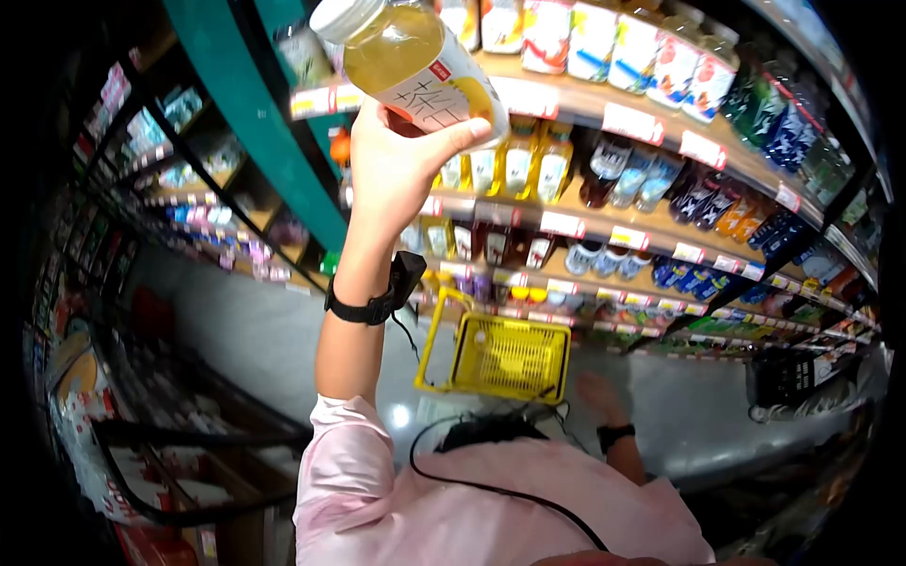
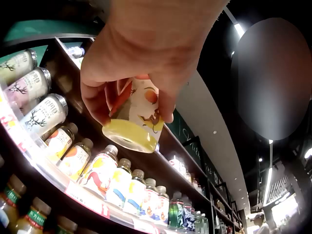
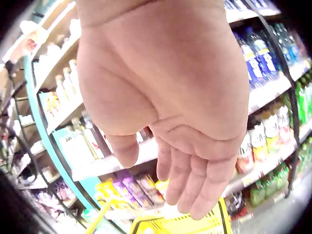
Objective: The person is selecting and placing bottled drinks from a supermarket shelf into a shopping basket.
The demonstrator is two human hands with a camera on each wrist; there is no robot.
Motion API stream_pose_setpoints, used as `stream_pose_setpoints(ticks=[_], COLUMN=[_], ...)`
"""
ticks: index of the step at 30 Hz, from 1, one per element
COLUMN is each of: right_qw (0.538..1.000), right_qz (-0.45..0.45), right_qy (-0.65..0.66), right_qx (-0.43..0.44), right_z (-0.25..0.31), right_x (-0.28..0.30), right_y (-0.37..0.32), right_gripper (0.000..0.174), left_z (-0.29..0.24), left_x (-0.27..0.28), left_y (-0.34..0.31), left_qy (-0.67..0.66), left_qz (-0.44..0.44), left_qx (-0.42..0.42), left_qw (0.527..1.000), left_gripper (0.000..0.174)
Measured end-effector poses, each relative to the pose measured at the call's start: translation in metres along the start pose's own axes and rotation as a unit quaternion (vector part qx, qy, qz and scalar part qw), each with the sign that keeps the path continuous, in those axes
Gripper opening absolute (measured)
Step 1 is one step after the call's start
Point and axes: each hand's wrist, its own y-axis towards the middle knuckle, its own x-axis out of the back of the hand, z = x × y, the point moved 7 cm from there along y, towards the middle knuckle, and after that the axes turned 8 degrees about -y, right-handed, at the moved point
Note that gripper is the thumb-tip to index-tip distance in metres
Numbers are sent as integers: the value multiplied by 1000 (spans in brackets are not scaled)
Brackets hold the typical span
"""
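Observation:
My left hand [image 1: 396,165] holds up a clear bottle [image 1: 406,61] of pale yellow drink with a white cap and a white printed label. It is tilted in front of the upper shelf. In the left wrist view the fingers and thumb curl round the bottle [image 2: 148,100], its yellowish base towards the camera. My right hand [image 1: 604,401] hangs low beside the yellow shopping basket [image 1: 505,325], holding nothing. The right wrist view shows that hand [image 3: 165,112] with fingers extended downward, overlapping the basket [image 3: 180,226].
Ahead runs a curved shelf unit with drink bottles [image 1: 590,38] in rows and price tags [image 1: 632,123] along its edges. A teal panel [image 1: 274,141] bounds it at left. More stocked shelves [image 1: 203,170] stand beyond. Grey floor [image 1: 255,330] shows below, with the basket on it.

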Motion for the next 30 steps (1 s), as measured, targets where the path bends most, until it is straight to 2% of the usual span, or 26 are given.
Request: stream_pose_setpoints(ticks=[1,2,3,5,6,7,9,10,13,15,16,17,19,20,21,23,25,27,28,29,30], right_qw=[990,969,982,993,991,985,968,969,963,985,982,983,950,944,946,981,985,973,976,976,982], right_qz=[-12,-99,-104,-71,-36,-7,62,64,102,45,-2,-1,-7,-15,-23,57,83,155,149,155,128], right_qy=[-81,-225,-155,94,126,160,196,200,182,66,92,97,257,270,272,43,3,-102,-123,-122,-117], right_qx=[-112,8,15,-2,32,68,142,130,171,155,164,156,177,191,174,183,154,140,103,91,70], right_z=[23,108,138,226,281,328,379,389,411,407,408,408,418,425,416,405,389,370,361,350,331], right_x=[21,41,53,58,55,51,33,23,-1,-4,-2,-1,16,14,11,-14,-27,-43,-48,-55,-60], right_y=[7,4,17,23,18,15,16,18,24,30,32,32,25,22,22,21,27,31,34,39,49], right_gripper=[31,29,30,29,30,31,32,32,33,33,41,41,54,62,62,58,52,42,35,35,32], left_z=[-8,-4,-9,11,24,40,53,61,86,95,102,105,108,118,132,153,181,189,203,208,221], left_x=[2,10,8,16,18,21,12,12,23,30,37,42,42,44,46,42,40,34,34,32,37], left_y=[-19,-39,-58,-102,-123,-147,-179,-191,-221,-235,-240,-249,-266,-281,-306,-353,-409,-433,-452,-463,-471], left_qy=[-22,-24,-74,-175,-217,-239,-351,-352,-348,-303,-267,-266,-173,-156,-133,-181,-244,-286,-308,-318,-315], left_qz=[11,6,13,2,-18,-18,-54,-60,-101,-64,-30,-31,56,100,175,258,340,354,361,357,277], left_qx=[29,72,98,144,148,203,267,278,324,361,392,400,399,407,454,541,584,608,597,601,625], left_qw=[999,997,992,974,965,949,896,892,874,880,880,876,899,894,863,780,696,650,647,640,658], left_gripper=[48,47,50,50,51,51,50,50,51,53,59,59,67,73,73,74,75,75,75,75,75])
